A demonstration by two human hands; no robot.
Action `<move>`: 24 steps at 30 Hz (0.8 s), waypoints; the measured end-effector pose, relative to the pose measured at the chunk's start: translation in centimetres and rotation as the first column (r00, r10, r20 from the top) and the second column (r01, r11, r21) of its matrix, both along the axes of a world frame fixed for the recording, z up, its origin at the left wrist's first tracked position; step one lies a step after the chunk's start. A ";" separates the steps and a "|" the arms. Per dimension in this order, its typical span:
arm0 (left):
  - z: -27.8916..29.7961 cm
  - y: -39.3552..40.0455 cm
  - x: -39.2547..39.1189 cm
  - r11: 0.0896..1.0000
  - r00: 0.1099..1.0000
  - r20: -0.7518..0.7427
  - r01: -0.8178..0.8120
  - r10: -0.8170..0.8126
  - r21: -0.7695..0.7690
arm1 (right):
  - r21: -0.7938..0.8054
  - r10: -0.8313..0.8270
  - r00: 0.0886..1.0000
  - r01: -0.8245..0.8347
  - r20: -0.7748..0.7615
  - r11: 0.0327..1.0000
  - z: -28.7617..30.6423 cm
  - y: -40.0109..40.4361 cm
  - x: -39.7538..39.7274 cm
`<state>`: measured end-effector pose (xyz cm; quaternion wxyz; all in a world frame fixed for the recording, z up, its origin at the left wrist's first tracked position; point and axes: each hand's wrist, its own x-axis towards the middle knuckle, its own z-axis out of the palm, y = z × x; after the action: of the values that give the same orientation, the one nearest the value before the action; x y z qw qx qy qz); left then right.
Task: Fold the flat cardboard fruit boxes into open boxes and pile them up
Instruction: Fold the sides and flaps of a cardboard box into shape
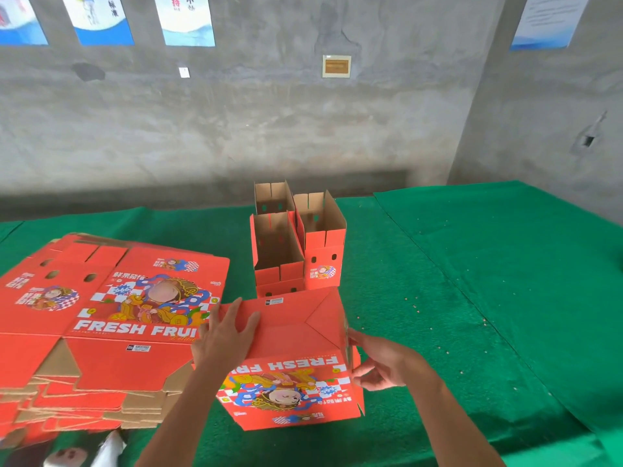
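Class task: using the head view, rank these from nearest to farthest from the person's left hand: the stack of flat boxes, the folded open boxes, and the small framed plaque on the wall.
1. Stack of flat boxes: right beside the left hand, on its left.
2. Folded open boxes: farther back on the table.
3. Framed plaque: up on the back wall.

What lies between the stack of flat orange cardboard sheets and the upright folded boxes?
In the head view, only bare green felt table cover separates the flat orange cardboard stack from the upright folded orange boxes.
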<state>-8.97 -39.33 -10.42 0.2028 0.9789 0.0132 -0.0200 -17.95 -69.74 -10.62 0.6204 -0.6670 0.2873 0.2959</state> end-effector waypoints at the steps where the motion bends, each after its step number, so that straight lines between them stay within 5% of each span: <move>1: 0.0 0.4 -0.1 1.000 1.000 -0.001 -0.004 0.004 -0.022 | 0.035 0.008 1.000 -0.008 0.007 0.999 0.2 0.1 0.0; 8: 0.0 2.3 -0.9 0.968 0.999 -0.004 -0.053 0.054 -0.243 | -0.102 0.019 0.982 0.000 0.186 0.995 1.9 2.1 0.9; 14: -1.1 1.3 -2.8 0.781 0.997 0.034 -0.028 0.063 -0.624 | -0.425 0.268 0.845 -0.053 0.463 0.904 6.1 2.0 1.4; 19: 0.5 -0.4 -4.4 0.680 0.997 -0.011 0.045 -0.077 -0.732 | -0.815 0.633 0.685 -0.098 0.361 0.570 6.3 3.2 0.4; 24: 2.4 -2.5 -5.2 0.595 0.962 -0.169 -0.008 -0.215 -0.803 | -0.926 0.769 0.595 -0.105 0.234 0.363 5.5 6.1 -1.1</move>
<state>-14.14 -41.88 -8.01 0.6131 0.7736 -0.0291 -0.1576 -19.03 -63.66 -5.11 0.1558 -0.9860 -0.0485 0.0346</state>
